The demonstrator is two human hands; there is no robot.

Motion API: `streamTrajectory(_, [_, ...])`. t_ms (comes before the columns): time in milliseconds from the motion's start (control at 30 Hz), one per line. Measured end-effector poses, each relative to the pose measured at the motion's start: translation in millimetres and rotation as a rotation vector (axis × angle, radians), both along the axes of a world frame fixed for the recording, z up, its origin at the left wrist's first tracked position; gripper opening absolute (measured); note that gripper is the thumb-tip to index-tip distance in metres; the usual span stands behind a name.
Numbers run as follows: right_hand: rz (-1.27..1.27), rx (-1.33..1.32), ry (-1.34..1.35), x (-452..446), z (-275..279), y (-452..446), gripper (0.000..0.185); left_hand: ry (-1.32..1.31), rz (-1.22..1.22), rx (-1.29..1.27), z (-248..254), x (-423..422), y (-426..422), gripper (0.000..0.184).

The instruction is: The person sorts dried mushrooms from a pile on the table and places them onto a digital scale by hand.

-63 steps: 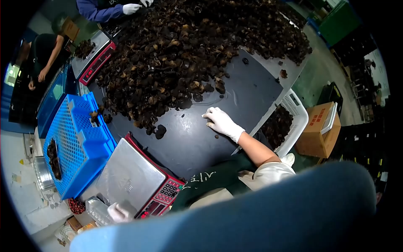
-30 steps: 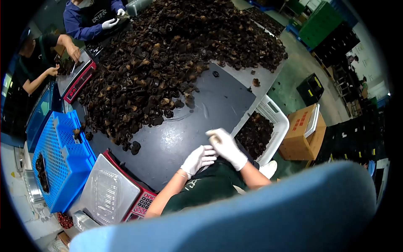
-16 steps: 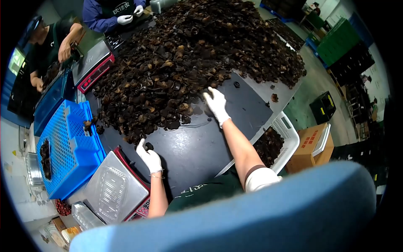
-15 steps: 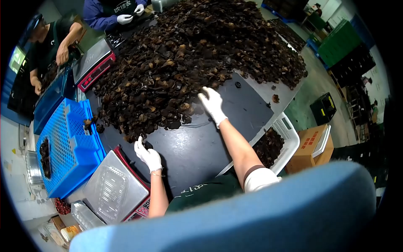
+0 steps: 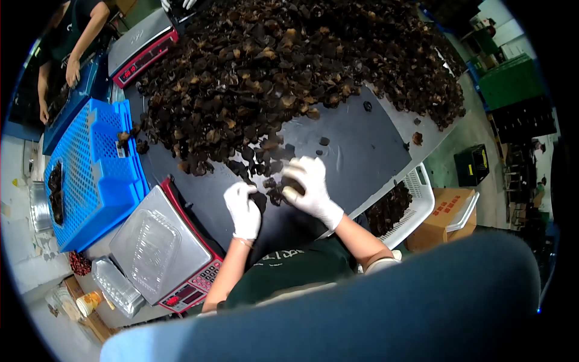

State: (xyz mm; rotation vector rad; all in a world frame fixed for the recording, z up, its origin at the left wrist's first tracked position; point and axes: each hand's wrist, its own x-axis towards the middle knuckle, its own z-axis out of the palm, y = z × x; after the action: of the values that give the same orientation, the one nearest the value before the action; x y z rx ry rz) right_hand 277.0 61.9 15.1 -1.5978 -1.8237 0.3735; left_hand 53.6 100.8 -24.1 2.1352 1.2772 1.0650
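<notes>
A large heap of dark wood ear mushrooms (image 5: 241, 96) covers the far part of the dark table mat (image 5: 356, 145). Close to my body, my gloved left hand (image 5: 244, 211) has its fingers curled against a dark mushroom piece at its right side. My gloved right hand (image 5: 312, 190) bends over more mushroom pieces, thumb and fingers closed around some of them. Several loose pieces (image 5: 274, 190) lie between the two hands, trailing back to the heap. The fingertips of both hands are partly hidden.
On the left are a scale (image 5: 160, 241) with a clear plastic tray (image 5: 151, 241) on it and a blue basket (image 5: 99, 175). A white basket (image 5: 427, 199) of mushrooms and a cardboard box (image 5: 443, 214) stand right. Another person (image 5: 75, 48) works beyond a second scale (image 5: 142, 48).
Both hands have come closer together and nearer my body. Mushroom pieces have been drawn from the heap's near edge onto the mat. The camera view has shifted.
</notes>
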Motion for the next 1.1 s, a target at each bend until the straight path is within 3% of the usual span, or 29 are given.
streamTrajectory(67, [-0.2, 0.068, -0.142, 5, -9, 8, 0.063, 0.085, 0.137, 0.073, 17, 8, 17, 0.046])
streamTrajectory(100, [-0.185, -0.02, -0.182, 3, -7, 12, 0.065, 0.159, 0.099, 0.081, 16, 10, 22, 0.048])
streamTrajectory(200, [0.094, -0.024, -0.137, -11, -19, 1, 0.067, 0.177, -0.171, 0.011, 7, 8, 15, 0.044])
streamTrajectory(233, [0.163, -0.047, -0.218, -21, -14, -10, 0.064, 0.205, -0.181, -0.002, 8, 7, 3, 0.039])
streamTrajectory(267, [0.249, -0.017, -0.115, -25, -7, -19, 0.059, 0.234, -0.194, -0.016, 10, 4, -10, 0.035])
streamTrajectory(333, [0.33, -0.011, 0.029, -30, -18, -43, 0.053, 0.216, -0.233, -0.082, 13, -8, -31, 0.032])
streamTrajectory(433, [0.257, 0.006, -0.013, -30, -12, -74, 0.05, 0.095, -0.215, -0.14, 15, -23, -57, 0.043])
streamTrajectory(533, [0.144, 0.006, 0.037, -14, -9, -90, 0.067, 0.051, -0.106, -0.268, 37, -34, -74, 0.064])
streamTrajectory(567, [0.094, -0.007, 0.017, -9, -8, -94, 0.076, 0.062, -0.095, -0.306, 49, -38, -77, 0.067])
streamTrajectory(600, [0.066, -0.045, 0.038, -3, -7, -97, 0.084, 0.07, -0.038, -0.254, 68, -39, -77, 0.058])
streamTrajectory(667, [0.011, -0.066, 0.021, 6, -9, -99, 0.091, -0.343, 0.198, -0.824, 119, -50, -81, 0.043])
streamTrajectory(733, [0.028, -0.063, -0.011, 11, -14, -97, 0.097, 0.024, 0.264, -0.212, 130, -93, -75, 0.029])
streamTrajectory(800, [0.079, -0.11, -0.054, 9, -11, -93, 0.095, 0.138, 0.536, 0.078, 139, -142, -59, 0.023])
streamTrajectory(867, [0.15, -0.184, -0.109, 0, -11, -87, 0.098, 0.238, 0.837, -0.201, 155, -182, -48, 0.023])
streamTrajectory(900, [0.2, -0.174, -0.115, -8, -12, -82, 0.098, 0.243, 0.841, -0.196, 151, -200, -43, 0.023])
streamTrajectory(967, [0.286, -0.143, -0.155, -28, -19, -74, 0.097, 0.587, 0.632, -0.026, 134, -230, -38, 0.028])
streamTrajectory(1000, [0.342, -0.123, -0.14, -37, -14, -66, 0.098, 0.584, 0.606, -0.153, 123, -239, -39, 0.034])
streamTrajectory(1100, [0.458, -0.149, -0.254, -67, 8, -45, 0.099, 0.569, 0.522, -0.155, 117, -245, -39, 0.033])
